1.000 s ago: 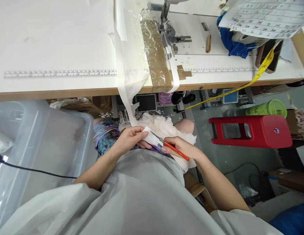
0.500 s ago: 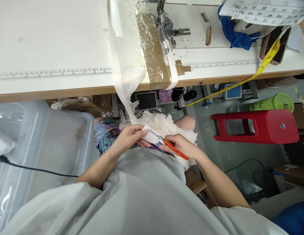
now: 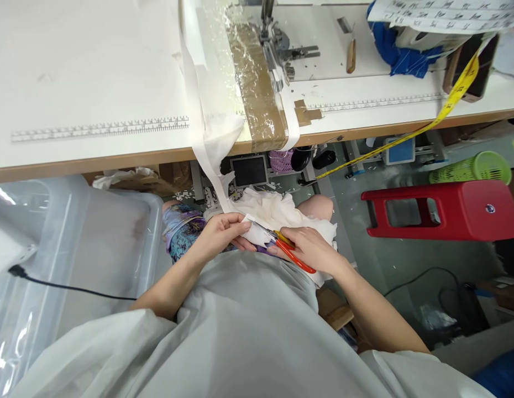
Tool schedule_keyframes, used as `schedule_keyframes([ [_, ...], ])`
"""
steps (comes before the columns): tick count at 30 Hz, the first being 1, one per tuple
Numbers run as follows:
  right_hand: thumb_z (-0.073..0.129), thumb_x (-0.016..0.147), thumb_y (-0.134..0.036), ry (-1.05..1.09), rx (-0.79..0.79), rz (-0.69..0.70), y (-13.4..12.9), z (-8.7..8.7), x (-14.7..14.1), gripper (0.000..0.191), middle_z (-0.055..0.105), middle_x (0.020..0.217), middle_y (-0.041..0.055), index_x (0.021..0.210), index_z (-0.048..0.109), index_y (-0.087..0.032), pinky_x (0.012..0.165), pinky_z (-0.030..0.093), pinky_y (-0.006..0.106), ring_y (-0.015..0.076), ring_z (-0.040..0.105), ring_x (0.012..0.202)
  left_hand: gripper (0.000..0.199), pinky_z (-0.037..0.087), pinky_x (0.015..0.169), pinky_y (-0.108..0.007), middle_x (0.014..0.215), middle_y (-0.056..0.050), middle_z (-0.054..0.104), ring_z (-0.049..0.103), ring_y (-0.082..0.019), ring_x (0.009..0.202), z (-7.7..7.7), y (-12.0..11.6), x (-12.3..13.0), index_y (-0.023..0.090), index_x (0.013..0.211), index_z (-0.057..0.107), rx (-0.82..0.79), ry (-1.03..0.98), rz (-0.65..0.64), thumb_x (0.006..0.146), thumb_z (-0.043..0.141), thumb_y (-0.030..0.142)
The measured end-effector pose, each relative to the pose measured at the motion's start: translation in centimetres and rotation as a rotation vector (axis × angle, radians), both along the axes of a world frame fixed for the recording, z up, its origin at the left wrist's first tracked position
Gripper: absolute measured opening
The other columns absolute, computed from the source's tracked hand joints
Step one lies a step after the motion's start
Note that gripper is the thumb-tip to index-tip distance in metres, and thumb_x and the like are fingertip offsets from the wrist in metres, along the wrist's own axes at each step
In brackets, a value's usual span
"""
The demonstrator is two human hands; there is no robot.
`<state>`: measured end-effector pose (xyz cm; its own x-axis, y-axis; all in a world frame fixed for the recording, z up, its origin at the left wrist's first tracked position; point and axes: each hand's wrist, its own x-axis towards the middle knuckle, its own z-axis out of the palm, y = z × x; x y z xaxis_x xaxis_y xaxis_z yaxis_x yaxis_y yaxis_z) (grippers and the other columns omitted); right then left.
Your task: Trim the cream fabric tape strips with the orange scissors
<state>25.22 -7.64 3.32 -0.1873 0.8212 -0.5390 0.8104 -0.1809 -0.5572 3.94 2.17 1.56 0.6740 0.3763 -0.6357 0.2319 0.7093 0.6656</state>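
Above my lap, my left hand (image 3: 224, 235) pinches the end of a white fabric strip (image 3: 210, 166), which runs down from the table top over its edge. My right hand (image 3: 309, 247) is wrapped round a pair of scissors (image 3: 296, 257) with red and yellow handles. Its blades point left, against the small white piece (image 3: 256, 234) at my left fingertips; whether the blades have it between them I cannot make out. Crumpled cream fabric (image 3: 273, 206) lies across my lap beneath both hands.
A sewing machine's presser foot (image 3: 277, 83) stands on the table (image 3: 95, 66) above. A yellow measuring tape (image 3: 406, 139) hangs off the edge. To the right is a red stool (image 3: 484, 210); to the left, a clear plastic bin (image 3: 111, 249). A wooden-handled tool (image 3: 351, 55) lies near the machine.
The scissors' handles have spread apart, showing more of the yellow one. My left hand keeps its pinch on the strip. The whole view has shifted slightly.
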Motion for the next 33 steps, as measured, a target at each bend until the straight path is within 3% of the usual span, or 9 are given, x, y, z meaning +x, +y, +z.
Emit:
schedule_keyframes([
  [8, 0.036, 0.091, -0.067, -0.084, 0.0, 0.018, 0.5, 0.1, -0.9, 0.05, 0.046, 0.059, 0.0008, 0.066, 0.036, -0.023, 0.055, 0.019, 0.029, 0.016, 0.038, 0.055, 0.045, 0.054, 0.055, -0.023, 0.063, -0.005, 0.069, 0.072, -0.022, 0.063, 0.2, 0.1, -0.2, 0.014, 0.075, 0.057, 0.005, 0.012, -0.014, 0.07, 0.076, 0.055],
  [16, 0.04, 0.085, -0.073, 0.03, -0.047, -0.091, 0.0, -0.1, -0.7, 0.058, 0.034, 0.053, -0.0036, 0.06, 0.03, -0.022, 0.053, 0.02, 0.028, 0.012, 0.025, 0.051, 0.041, 0.054, 0.057, -0.023, 0.066, -0.005, 0.071, 0.072, -0.021, 0.064, -0.2, 0.3, -0.4, 0.014, 0.078, 0.061, 0.001, -0.003, -0.032, 0.075, 0.073, 0.052],
  [20, 0.039, 0.088, -0.07, 0.156, -0.072, -0.054, 0.3, 0.0, -0.6, 0.056, 0.034, 0.054, -0.0045, 0.061, 0.03, -0.022, 0.053, 0.02, 0.027, 0.0111, 0.025, 0.052, 0.043, 0.054, 0.057, -0.023, 0.066, -0.005, 0.071, 0.071, -0.021, 0.062, -0.1, 0.3, -0.1, 0.013, 0.077, 0.061, -0.001, -0.002, -0.041, 0.071, 0.076, 0.054],
  [25, 0.042, 0.087, -0.068, 0.112, -0.027, -0.029, 0.8, -0.1, -0.6, 0.053, 0.035, 0.056, -0.0046, 0.063, 0.032, -0.022, 0.054, 0.019, 0.027, 0.0109, 0.026, 0.054, 0.044, 0.053, 0.056, -0.023, 0.065, -0.005, 0.071, 0.071, -0.021, 0.062, -0.1, 0.2, -0.2, 0.014, 0.076, 0.06, 0.011, -0.007, -0.056, 0.072, 0.075, 0.055],
  [30, 0.054, 0.08, -0.068, 0.315, -0.119, -0.224, 0.5, -0.6, -0.9, 0.055, 0.031, 0.054, -0.0057, 0.057, 0.036, -0.021, 0.051, 0.022, 0.025, 0.0098, 0.028, 0.053, 0.045, 0.053, 0.059, -0.023, 0.067, -0.005, 0.07, 0.072, -0.022, 0.066, -0.1, 0.4, -0.2, 0.014, 0.08, 0.061, 0.019, -0.012, -0.079, 0.073, 0.073, 0.056],
  [33, 0.064, 0.078, -0.059, 0.479, -0.107, -0.435, 0.3, -1.0, -1.6, 0.042, 0.045, 0.065, -0.0037, 0.073, 0.05, -0.019, 0.054, 0.033, 0.024, 0.0115, 0.04, 0.06, 0.046, 0.054, 0.063, -0.025, 0.075, -0.006, 0.072, 0.073, -0.022, 0.07, -0.4, -0.1, 0.2, 0.014, 0.089, 0.058, 0.023, -0.049, -0.09, 0.075, 0.072, 0.056],
])
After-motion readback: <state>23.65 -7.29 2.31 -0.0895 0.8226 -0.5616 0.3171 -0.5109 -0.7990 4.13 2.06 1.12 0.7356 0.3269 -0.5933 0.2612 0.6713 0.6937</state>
